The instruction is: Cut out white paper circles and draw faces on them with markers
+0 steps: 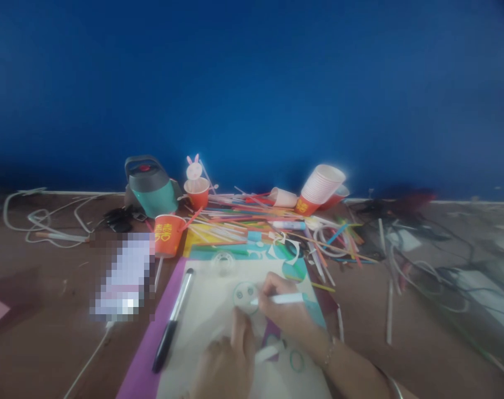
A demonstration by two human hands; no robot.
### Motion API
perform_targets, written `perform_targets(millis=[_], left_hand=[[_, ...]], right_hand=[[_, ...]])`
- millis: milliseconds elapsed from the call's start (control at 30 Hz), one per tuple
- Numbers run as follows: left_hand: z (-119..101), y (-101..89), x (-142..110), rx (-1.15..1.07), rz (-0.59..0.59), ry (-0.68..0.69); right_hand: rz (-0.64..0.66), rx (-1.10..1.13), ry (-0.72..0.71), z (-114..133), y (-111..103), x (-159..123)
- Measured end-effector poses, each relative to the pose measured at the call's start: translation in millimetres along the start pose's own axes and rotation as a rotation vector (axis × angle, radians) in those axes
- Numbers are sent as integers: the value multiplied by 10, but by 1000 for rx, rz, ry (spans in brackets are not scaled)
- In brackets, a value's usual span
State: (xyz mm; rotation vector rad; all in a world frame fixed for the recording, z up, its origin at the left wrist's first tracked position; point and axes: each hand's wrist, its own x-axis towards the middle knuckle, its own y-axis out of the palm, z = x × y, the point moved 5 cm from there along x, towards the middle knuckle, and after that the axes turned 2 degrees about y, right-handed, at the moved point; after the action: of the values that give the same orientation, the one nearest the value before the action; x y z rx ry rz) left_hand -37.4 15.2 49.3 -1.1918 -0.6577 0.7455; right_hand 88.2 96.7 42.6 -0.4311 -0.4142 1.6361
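Note:
A small white paper circle (246,292) with a green outline and two drawn round eyes lies on white paper (202,310). My right hand (281,307) grips a white marker (287,298), its tip at the circle's right edge. Below the circle my left hand (230,354) has its fingers bent together, the fingertips pressing at the circle's lower edge. Beside it lies a white, cap-like piece (270,352) over a purple scrap (271,334). A green ring (296,361) is drawn on the paper. Left of the hands rests a black and silver marker (173,320).
Behind the paper lie many straws (235,213), paper cut-outs (285,248) and stacked paper cups (321,185). A red cup (168,235), a rabbit-topped cup (197,191) and a teal flask (152,191) stand left. A pixelated phone (125,274) and cables (39,219) lie further left.

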Motion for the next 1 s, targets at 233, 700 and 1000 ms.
perform_targets(millis=[233,700,1000], left_hand=[[3,-5,2,-19,7,5],[-12,16,-7,-18,33,12],[-5,7,1,-42,24,17]], right_hand=[[29,-9,-1,43,0,0],[14,-38,-9,26,11,-3],[40,-3,2,89,8,-6]])
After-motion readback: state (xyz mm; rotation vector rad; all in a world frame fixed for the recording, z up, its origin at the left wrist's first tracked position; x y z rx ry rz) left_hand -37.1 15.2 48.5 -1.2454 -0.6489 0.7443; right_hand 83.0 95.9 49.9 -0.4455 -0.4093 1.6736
